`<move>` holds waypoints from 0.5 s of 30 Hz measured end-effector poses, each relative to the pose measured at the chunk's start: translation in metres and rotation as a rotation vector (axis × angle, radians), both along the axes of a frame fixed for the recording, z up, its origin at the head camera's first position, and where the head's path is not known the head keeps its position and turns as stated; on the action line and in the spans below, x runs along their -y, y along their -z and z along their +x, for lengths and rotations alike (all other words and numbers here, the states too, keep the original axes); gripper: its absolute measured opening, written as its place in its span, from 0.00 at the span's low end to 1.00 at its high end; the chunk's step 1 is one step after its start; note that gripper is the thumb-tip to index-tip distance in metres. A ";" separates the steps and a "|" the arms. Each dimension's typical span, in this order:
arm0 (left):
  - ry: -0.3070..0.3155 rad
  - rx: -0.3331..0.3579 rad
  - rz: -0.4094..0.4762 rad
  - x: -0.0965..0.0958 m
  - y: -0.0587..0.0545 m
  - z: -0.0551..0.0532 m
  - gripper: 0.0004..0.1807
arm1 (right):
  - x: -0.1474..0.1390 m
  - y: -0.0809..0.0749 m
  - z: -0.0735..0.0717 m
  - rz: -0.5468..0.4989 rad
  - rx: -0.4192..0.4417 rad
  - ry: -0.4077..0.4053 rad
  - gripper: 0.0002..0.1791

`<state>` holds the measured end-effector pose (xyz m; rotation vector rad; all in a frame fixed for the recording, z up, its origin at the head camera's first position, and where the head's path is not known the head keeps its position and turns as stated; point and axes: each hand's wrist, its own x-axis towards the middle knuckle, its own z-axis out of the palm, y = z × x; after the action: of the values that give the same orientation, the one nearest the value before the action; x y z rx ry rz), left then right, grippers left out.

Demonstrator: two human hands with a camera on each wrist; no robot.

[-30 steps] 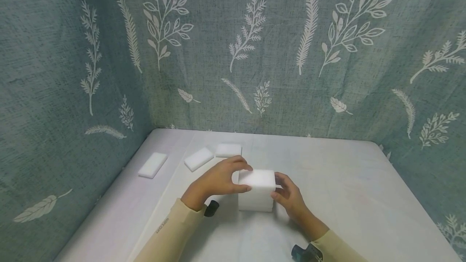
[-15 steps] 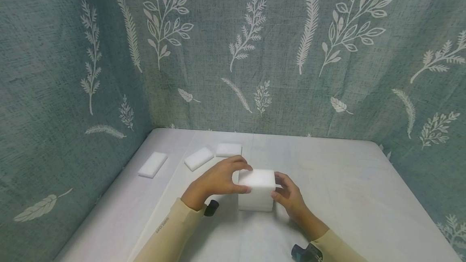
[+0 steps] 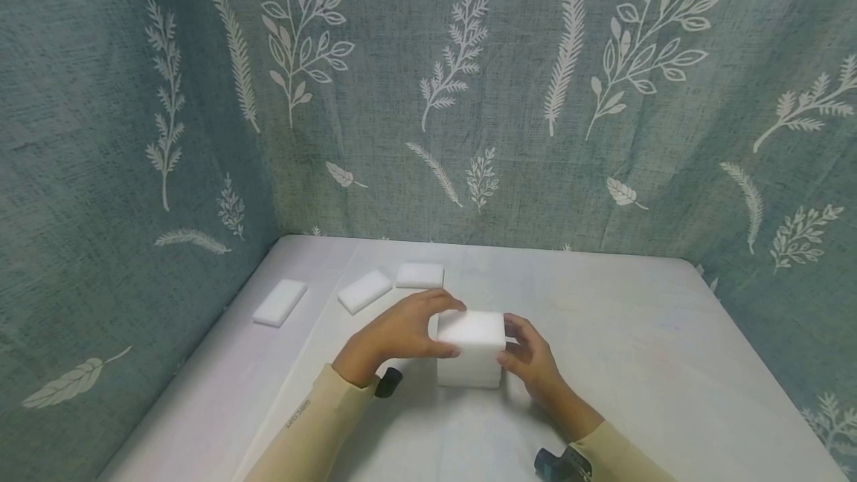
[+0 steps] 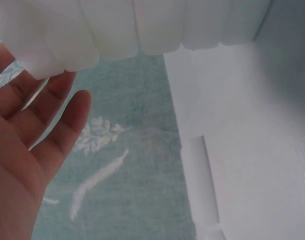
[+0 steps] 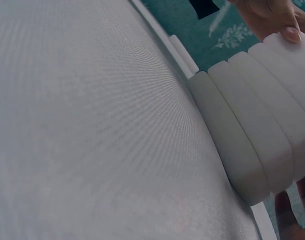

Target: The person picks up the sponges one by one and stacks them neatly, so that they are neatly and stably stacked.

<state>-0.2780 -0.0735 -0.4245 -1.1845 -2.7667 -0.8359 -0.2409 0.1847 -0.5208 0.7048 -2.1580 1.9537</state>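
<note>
A neat stack of several white sponge-like blocks (image 3: 471,359) stands upright on the white table, lying flat one on another. Across its top left corner my left hand (image 3: 408,329) holds the upper blocks, thumb on the near face and fingers toward the back. My right hand (image 3: 531,363) holds the stack's right side, thumb at the near edge, fingers reaching behind. Rounded block edges (image 4: 160,27) line up in the left wrist view, with my left fingertips at the upper end. The right wrist view shows the stack's side (image 5: 242,125) and the left thumb pressed on an upper block.
Three loose white blocks lie on the table behind and left of the stack: one at the far left (image 3: 280,303), one angled in the middle (image 3: 364,291), one farther back (image 3: 419,275). A green leaf-patterned cloth (image 3: 509,95) hangs around the table (image 3: 636,333).
</note>
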 end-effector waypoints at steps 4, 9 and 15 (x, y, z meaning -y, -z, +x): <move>-0.006 0.016 0.001 0.000 0.000 0.000 0.31 | 0.001 -0.001 0.000 -0.004 -0.011 0.017 0.32; -0.012 0.009 -0.012 -0.001 0.001 0.000 0.34 | 0.004 -0.002 0.001 0.011 -0.028 0.058 0.32; -0.008 -0.003 -0.011 0.000 0.002 -0.002 0.36 | 0.005 -0.004 0.002 -0.009 -0.028 0.054 0.31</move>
<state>-0.2797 -0.0739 -0.4267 -1.1751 -2.7752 -0.8176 -0.2388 0.1794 -0.5166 0.6612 -2.1286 1.9140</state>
